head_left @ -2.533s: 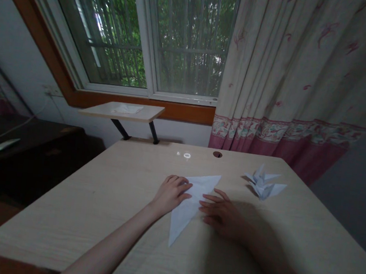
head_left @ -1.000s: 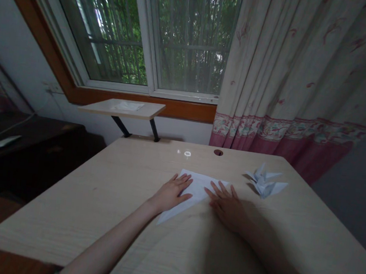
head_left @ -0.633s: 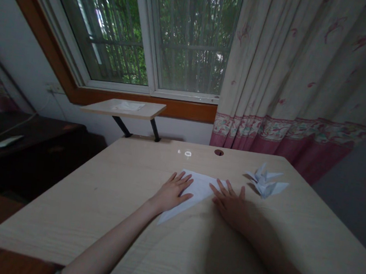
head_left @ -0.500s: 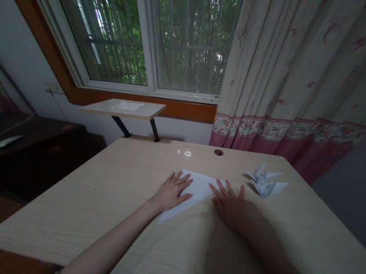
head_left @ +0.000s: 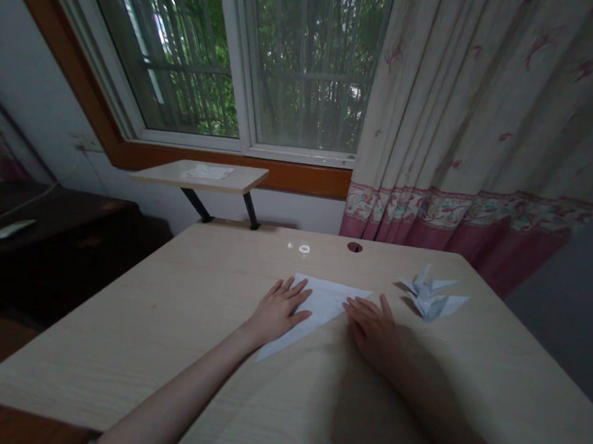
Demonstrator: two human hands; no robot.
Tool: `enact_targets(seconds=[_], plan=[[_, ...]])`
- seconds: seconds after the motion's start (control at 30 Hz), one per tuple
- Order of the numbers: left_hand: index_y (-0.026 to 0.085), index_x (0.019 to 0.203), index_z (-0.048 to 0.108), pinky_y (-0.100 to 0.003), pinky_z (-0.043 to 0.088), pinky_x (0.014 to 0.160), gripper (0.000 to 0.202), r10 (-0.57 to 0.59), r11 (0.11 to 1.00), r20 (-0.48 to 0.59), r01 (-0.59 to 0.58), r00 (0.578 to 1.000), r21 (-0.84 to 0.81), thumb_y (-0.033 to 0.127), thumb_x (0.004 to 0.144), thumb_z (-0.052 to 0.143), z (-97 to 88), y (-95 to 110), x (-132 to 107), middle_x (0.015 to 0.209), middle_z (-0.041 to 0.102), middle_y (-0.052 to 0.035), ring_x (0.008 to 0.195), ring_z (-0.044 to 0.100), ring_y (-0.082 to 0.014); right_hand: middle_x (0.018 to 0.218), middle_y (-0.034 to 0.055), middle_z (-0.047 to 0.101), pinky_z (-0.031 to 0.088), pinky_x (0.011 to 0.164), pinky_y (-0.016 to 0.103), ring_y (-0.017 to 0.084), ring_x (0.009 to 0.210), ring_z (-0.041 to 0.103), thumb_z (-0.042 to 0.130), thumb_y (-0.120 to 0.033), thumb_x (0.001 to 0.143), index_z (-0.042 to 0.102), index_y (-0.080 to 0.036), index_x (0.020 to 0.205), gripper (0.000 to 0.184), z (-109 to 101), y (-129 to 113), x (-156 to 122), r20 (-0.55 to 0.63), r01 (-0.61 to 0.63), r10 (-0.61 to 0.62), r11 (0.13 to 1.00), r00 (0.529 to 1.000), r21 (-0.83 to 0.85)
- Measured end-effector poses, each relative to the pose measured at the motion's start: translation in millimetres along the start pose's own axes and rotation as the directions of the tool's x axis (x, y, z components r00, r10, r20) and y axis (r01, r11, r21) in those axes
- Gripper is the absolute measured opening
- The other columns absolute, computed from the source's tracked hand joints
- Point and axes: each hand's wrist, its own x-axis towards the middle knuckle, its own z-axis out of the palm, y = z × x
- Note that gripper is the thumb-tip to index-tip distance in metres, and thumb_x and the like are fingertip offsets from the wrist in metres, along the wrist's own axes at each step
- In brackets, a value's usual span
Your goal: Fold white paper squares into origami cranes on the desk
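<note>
A white sheet of paper (head_left: 322, 306), folded into a triangle, lies flat on the pale wooden desk (head_left: 204, 297). Across its left part rests my left hand (head_left: 279, 311), open with the fingers spread and pressing on the paper. My right hand (head_left: 374, 332) is at the paper's right corner, its fingers stretched out flat and fairly close together, the fingertips on or just at the folded edge. Two folded paper cranes (head_left: 431, 296) sit to the right, beyond my right hand.
A small raised shelf (head_left: 158, 178) with crumpled white paper (head_left: 209, 172) on it stands at the desk's back left. There is a round cable hole (head_left: 354, 247) near the back edge. To the left is a dark low cabinet (head_left: 90, 211); a curtain (head_left: 441, 159) hangs behind.
My right hand's fingers have drawn closer together and slid slightly off the paper's right corner, uncovering it. My left hand and the paper stay almost where they were.
</note>
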Motion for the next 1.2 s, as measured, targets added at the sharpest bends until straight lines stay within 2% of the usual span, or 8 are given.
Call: enact_targets(seconds=[0.13, 0.3, 0.47, 0.63, 0.77, 0.97, 1.2], plan=[[0.024, 0.144, 0.05, -0.052, 0.024, 0.121, 0.053, -0.006, 0.999, -0.016, 0.005, 1.0, -0.038, 0.052, 0.099, 0.049, 0.7, 0.0, 0.7, 0.158, 0.034, -0.0062, 0.148, 0.028, -0.0315, 0.138, 0.0098, 0.062, 0.012, 0.119, 0.065, 0.024, 0.13, 0.055, 0.036, -0.018, 0.097, 0.063, -0.023, 0.131, 0.044, -5.0, -4.5, 0.7, 0.059, 0.024, -0.027, 0.998, 0.998, 0.056], [0.025, 0.141, 0.054, -0.054, 0.025, 0.12, 0.049, 0.03, 0.997, -0.078, -0.035, 0.996, -0.066, 0.049, 0.099, 0.051, 5.4, -3.3, 0.8, 0.157, 0.037, -0.007, 0.148, 0.027, -0.0318, 0.146, 0.01, 0.054, 0.009, 0.117, 0.069, 0.027, 0.135, 0.05, 0.035, -0.026, 0.1, 0.058, -0.026, 0.137, 0.044, -8.5, -8.3, 1.0, 0.161, 0.031, -0.035, 0.999, 0.986, 0.027], [0.025, 0.138, 0.057, -0.054, 0.026, 0.119, 0.047, 0.048, 0.996, -0.154, -0.059, 0.987, -0.074, 0.049, 0.097, 0.055, 9.7, -7.7, 1.5, 0.157, 0.036, -0.0075, 0.148, 0.028, -0.0319, 0.149, 0.0107, 0.05, 0.007, 0.116, 0.07, 0.028, 0.138, 0.046, 0.032, -0.028, 0.102, 0.053, -0.027, 0.142, 0.045, -8.7, -8.5, 1.0, 0.174, 0.05, -0.049, 0.999, 0.984, -0.004], [0.021, 0.138, 0.057, -0.048, 0.03, 0.12, 0.048, 0.053, 0.99, -0.174, -0.074, 0.983, -0.118, 0.045, 0.096, 0.057, 13.8, -9.8, 1.2, 0.159, 0.034, -0.0077, 0.15, 0.021, -0.031, 0.152, 0.0106, 0.046, 0.007, 0.115, 0.072, 0.028, 0.141, 0.043, 0.032, -0.029, 0.102, 0.05, -0.026, 0.144, 0.046, -12.4, -11.1, 2.9, 0.227, 0.03, -0.029, 1.0, 0.974, -0.004], [0.023, 0.137, 0.058, -0.051, 0.03, 0.12, 0.044, 0.075, 0.98, -0.207, -0.11, 0.975, -0.164, 0.041, 0.097, 0.058, 16.2, -11.2, 1.6, 0.159, 0.034, -0.0064, 0.151, 0.018, -0.0296, 0.153, 0.0117, 0.044, 0.008, 0.114, 0.073, 0.028, 0.141, 0.042, 0.031, -0.029, 0.102, 0.049, -0.024, 0.145, 0.046, -12.3, -10.9, 3.0, 0.24, 0.032, -0.029, 0.999, 0.97, -0.008], [0.025, 0.13, 0.062, -0.054, 0.032, 0.119, 0.035, 0.104, 0.941, -0.382, -0.215, 0.918, -0.26, 0.027, 0.097, 0.055, 12.6, -11.7, 3.8, 0.158, 0.037, -0.0084, 0.148, 0.031, -0.0269, 0.153, 0.0109, 0.044, 0.006, 0.115, 0.071, 0.027, 0.142, 0.04, 0.031, -0.029, 0.102, 0.048, -0.026, 0.145, 0.047, -9.2, -9.1, 1.6, 0.22, 0.036, -0.034, 0.999, 0.975, -0.002], [0.027, 0.136, 0.056, -0.052, 0.037, 0.116, 0.043, -0.008, 0.904, -0.509, -0.211, 0.861, -0.371, 0.023, 0.094, 0.056, 8.6, -6.1, 2.5, 0.158, 0.035, -0.0086, 0.142, 0.04, -0.0278, 0.153, 0.0114, 0.044, 0.007, 0.114, 0.073, 0.029, 0.142, 0.04, 0.03, -0.03, 0.103, 0.048, -0.026, 0.146, 0.047, -9.1, -10.3, 3.3, 0.24, 0.027, -0.023, 1.0, 0.97, -0.013]])
